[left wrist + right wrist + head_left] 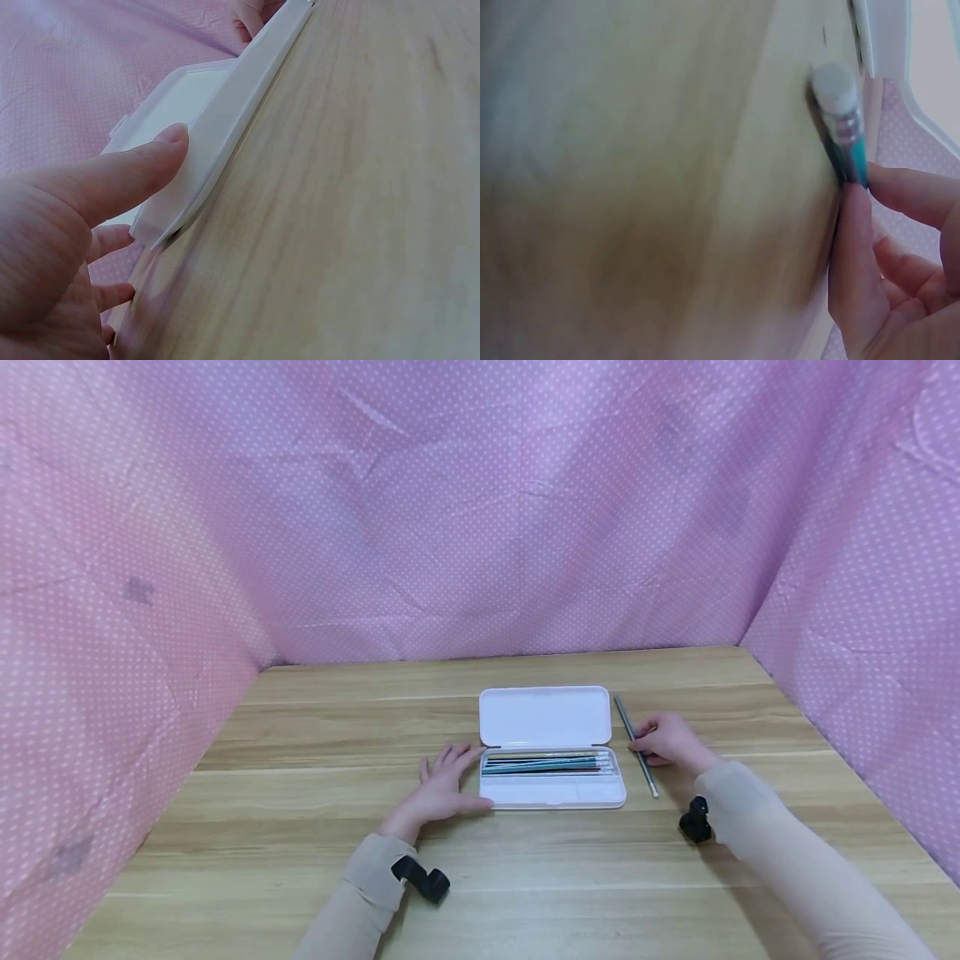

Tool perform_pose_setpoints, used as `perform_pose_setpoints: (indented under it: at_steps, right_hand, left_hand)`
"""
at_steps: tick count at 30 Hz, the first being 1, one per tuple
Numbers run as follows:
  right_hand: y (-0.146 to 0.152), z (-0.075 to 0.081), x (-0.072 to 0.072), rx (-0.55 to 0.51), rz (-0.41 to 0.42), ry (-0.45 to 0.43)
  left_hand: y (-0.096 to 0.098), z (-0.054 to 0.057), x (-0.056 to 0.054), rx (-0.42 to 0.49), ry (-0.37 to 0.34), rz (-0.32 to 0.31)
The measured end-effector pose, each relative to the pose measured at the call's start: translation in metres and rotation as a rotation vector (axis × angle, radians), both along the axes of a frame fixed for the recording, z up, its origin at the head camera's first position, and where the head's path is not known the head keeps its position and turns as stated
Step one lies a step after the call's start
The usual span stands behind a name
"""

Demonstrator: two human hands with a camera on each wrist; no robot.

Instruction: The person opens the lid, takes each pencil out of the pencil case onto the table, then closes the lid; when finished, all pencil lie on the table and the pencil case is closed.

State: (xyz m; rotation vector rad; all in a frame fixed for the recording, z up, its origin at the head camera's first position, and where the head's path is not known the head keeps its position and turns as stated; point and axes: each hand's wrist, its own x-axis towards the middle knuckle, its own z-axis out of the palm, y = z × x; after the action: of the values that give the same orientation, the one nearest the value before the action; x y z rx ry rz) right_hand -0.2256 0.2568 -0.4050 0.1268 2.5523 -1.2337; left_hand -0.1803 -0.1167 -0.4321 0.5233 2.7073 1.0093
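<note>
A white pencil case (536, 792) lies on the table with its lid (545, 717) laid back and open. Several pencils (551, 766), mostly dark and teal, lie lengthwise in its rear compartment. My left hand (442, 785) is at the case's left end, fingers spread; the left wrist view shows the thumb (161, 157) extended over the case's outer wall. To the right of the case, my right hand (671, 743) pinches a pencil (648, 775) between thumb and fingers. Its white eraser (834, 88) and teal shaft show in the right wrist view, close over the tabletop.
The wood-grain table (315, 727) extends around the case on all sides. Pink polka-dot cloth (480, 527) hangs behind it and along both sides. Each wrist wears a black camera mount, such as the one at the left sleeve (423, 878).
</note>
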Motion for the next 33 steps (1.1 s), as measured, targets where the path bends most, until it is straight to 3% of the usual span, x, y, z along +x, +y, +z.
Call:
perform_pose_setpoints:
  at_steps: [16,33]
  right_hand:
    - [0.0037,0.0026,0.0003,-0.005,0.024,0.007]
    - [0.0049,0.0016,0.0007,-0.018,-0.005,-0.022]
  left_hand:
    - [0.0009,0.0040,0.0023,0.000,-0.004,-0.003]
    - [0.0000,0.0020,0.0021,-0.001,-0.002,0.000]
